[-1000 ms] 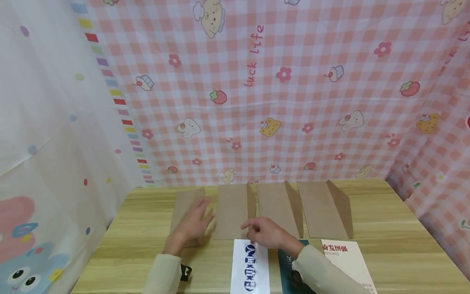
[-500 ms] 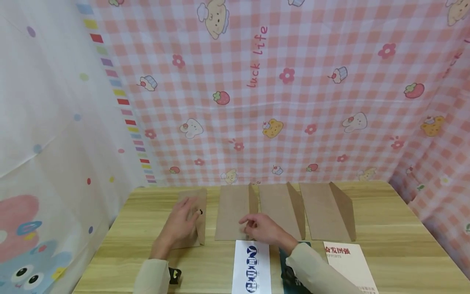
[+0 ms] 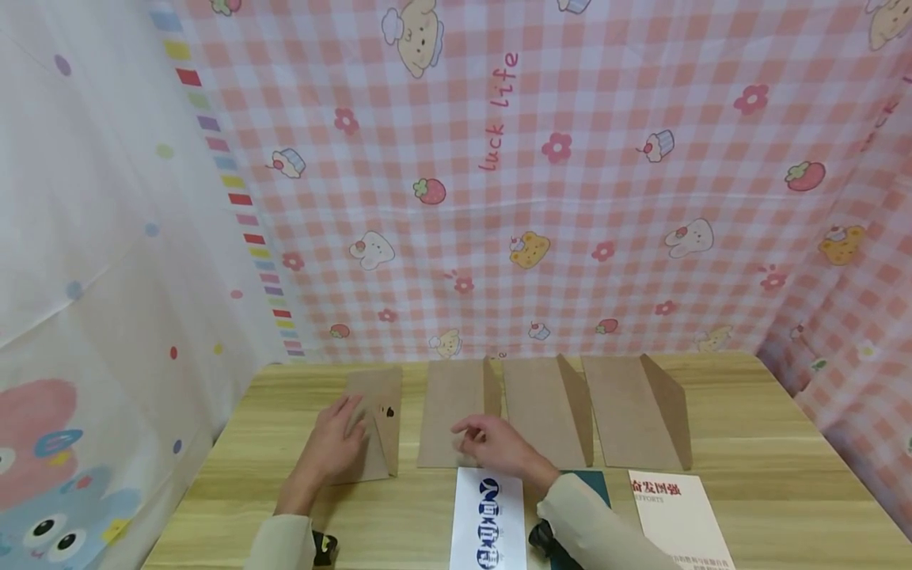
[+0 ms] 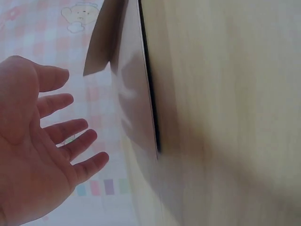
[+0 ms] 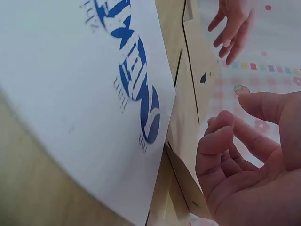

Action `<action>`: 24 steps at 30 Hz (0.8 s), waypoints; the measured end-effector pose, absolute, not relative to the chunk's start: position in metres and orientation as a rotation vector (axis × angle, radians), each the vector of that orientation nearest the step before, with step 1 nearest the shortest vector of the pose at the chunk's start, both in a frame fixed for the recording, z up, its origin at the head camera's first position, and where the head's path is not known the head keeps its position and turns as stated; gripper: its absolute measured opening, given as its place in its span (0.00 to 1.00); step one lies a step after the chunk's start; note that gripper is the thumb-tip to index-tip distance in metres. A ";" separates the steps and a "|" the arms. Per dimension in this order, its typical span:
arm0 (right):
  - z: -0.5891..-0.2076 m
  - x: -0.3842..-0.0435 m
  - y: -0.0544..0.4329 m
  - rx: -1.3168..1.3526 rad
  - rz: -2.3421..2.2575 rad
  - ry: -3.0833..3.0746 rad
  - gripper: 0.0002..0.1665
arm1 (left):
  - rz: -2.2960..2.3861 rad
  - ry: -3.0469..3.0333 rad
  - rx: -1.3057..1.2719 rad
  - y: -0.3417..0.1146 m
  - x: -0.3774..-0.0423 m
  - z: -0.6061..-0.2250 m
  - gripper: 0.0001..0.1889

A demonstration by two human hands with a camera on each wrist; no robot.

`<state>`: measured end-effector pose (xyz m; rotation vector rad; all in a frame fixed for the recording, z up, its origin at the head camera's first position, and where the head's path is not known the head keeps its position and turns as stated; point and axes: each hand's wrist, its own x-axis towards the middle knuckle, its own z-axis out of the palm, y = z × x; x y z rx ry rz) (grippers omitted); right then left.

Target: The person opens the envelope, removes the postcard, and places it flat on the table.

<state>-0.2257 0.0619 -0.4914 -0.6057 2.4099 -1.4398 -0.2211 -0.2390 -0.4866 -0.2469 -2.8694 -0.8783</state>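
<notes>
At the left of the table lies a brown paper envelope with a small black mark near its right edge. My left hand hovers over its left part, fingers spread and holding nothing. In the left wrist view that hand faces the envelope, whose flap stands raised at an angle. My right hand is above the second brown envelope, its fingers loosely curled around nothing. Below it lies a white card with blue characters, also large in the right wrist view.
Two more brown envelopes, a middle one and a right one, lie with pointed flaps unfolded to the right. Nearer me are a dark green card, partly under my right sleeve, and a cream card with red characters. Patterned cloth hangs behind the table.
My left hand has drawn back leftward from the first envelope's right side, uncovering its black mark. My right hand has shifted slightly left.
</notes>
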 end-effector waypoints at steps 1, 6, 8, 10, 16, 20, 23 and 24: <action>-0.492 -0.226 0.061 -0.608 -1.445 2.412 0.16 | -0.878 -2.876 -0.244 -0.240 -0.221 -0.488 0.27; -0.493 -0.229 0.050 -0.582 -1.471 2.425 0.17 | -0.888 -2.954 -0.210 -0.244 -0.220 -0.489 0.28; -0.493 -0.231 0.044 -0.572 -1.489 2.427 0.18 | -0.895 -2.981 -0.203 -0.245 -0.220 -0.490 0.28; -0.492 -0.231 0.037 -0.567 -1.506 2.422 0.19 | -0.902 -2.995 -0.205 -0.245 -0.220 -0.492 0.28; -0.493 -0.232 0.024 -0.547 -1.502 2.397 0.22 | -0.909 -3.040 -0.219 -0.245 -0.218 -0.495 0.29; -0.494 -0.233 0.017 -0.515 -1.513 2.368 0.25 | -0.912 -3.064 -0.210 -0.244 -0.217 -0.495 0.30; -0.496 -0.233 0.011 -0.509 -1.517 2.379 0.25 | -0.919 -3.078 -0.201 -0.243 -0.216 -0.495 0.30; -0.498 -0.233 0.009 -0.507 -1.515 2.383 0.25 | -0.922 -3.082 -0.199 -0.243 -0.216 -0.495 0.30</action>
